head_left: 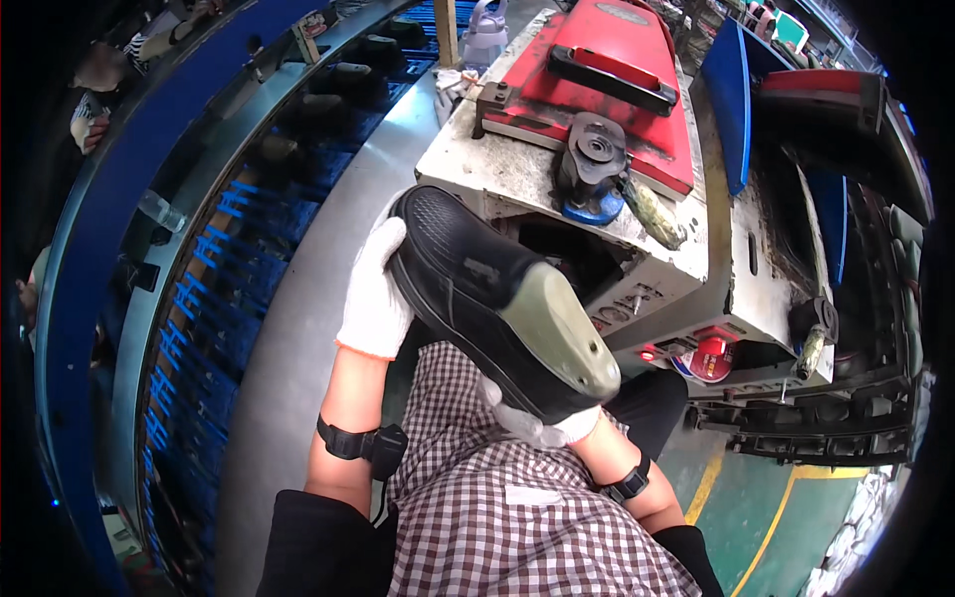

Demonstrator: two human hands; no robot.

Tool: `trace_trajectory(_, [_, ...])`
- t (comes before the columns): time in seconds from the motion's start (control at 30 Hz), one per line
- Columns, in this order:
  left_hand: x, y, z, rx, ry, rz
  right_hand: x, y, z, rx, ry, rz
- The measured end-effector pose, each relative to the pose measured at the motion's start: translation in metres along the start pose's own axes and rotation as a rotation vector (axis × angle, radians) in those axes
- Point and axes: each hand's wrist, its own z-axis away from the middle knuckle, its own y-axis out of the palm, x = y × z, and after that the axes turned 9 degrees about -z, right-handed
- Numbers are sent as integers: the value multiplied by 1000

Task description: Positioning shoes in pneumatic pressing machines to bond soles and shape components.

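Observation:
A black shoe point(460, 267) with a textured toe is held tilted in front of my lap. A pale green shoe last point(562, 323) fills its opening, with small holes in its top near the heel. My left hand point(373, 294), in a white glove, grips the shoe's toe end from the side. Under the heel end, my gloved right hand point(537, 426) supports the shoe, its fingers partly hidden beneath it. Just beyond the shoe stands a white machine point(453, 149) with a red lid point(607, 75) and a black handle point(612, 80).
To the left runs a metal-edged conveyor with blue rods point(204, 269). A dark clamp knob point(597, 144) with a wrapped lever point(652, 214) sits on the machine's near edge. Shoe racks point(826, 438) stand right. A co-worker's hand point(92, 131) shows far left, a purple bottle point(485, 35) behind.

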Motion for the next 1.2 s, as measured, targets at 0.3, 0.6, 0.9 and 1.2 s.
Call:
trace_trajectory(0.3, [4, -17, 14, 76, 135, -69, -7, 9, -13, -270, -144, -6])
trace_trajectory(0.6, [2, -4, 46, 71, 322, -570, -3, -1, -29, -99, -28, -70])
trace_trajectory(0.9, [4, -15, 46, -2, 262, -279, -9, 12, -56, -218, -70, -14])
trace_trajectory(1.2, [6, -28, 77, -104, 83, -342, 1, 24, -89, -522, -97, 648])
